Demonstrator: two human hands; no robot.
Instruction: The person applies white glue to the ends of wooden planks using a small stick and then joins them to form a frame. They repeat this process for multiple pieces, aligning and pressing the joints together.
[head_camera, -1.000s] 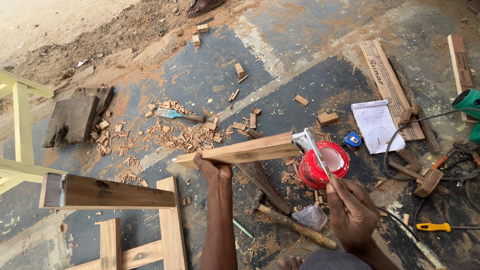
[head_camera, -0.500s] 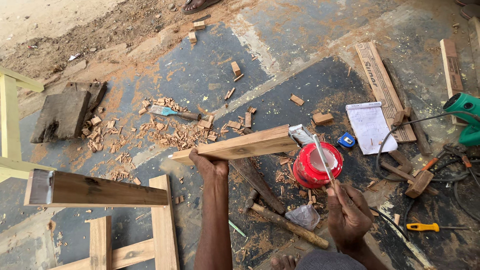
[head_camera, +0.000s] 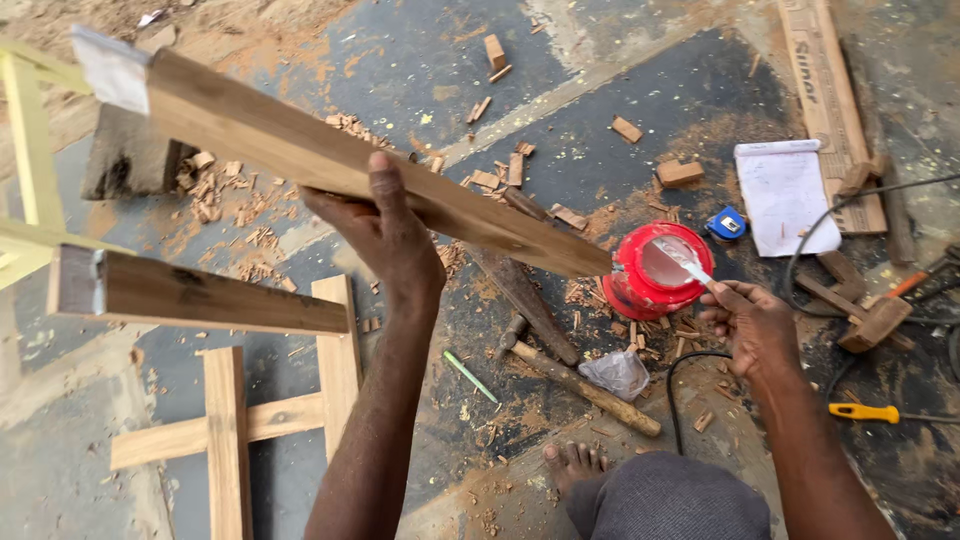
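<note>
My left hand (head_camera: 385, 225) grips a long wooden board (head_camera: 250, 135) near its middle and holds it raised and slanted, its white-coated end at the upper left, its lower end just left of a red tub (head_camera: 655, 270). My right hand (head_camera: 755, 320) holds a thin white-smeared stick (head_camera: 685, 258) whose tip rests in the white paste inside the red tub. The tub stands on the floor among wood chips.
A hammer (head_camera: 575, 380) and a crumpled plastic bag (head_camera: 618, 372) lie below the tub. A blue tape measure (head_camera: 728, 224), a white paper pad (head_camera: 788, 195), a mallet (head_camera: 868, 322), a yellow-handled screwdriver (head_camera: 865, 412) and cables lie right. A wooden frame (head_camera: 235, 430) stands left; my bare foot (head_camera: 575, 462) is below.
My left hand has lifted the board off the floor and swung its far end up towards the upper left. My right hand has lowered the stick into the red tub.
</note>
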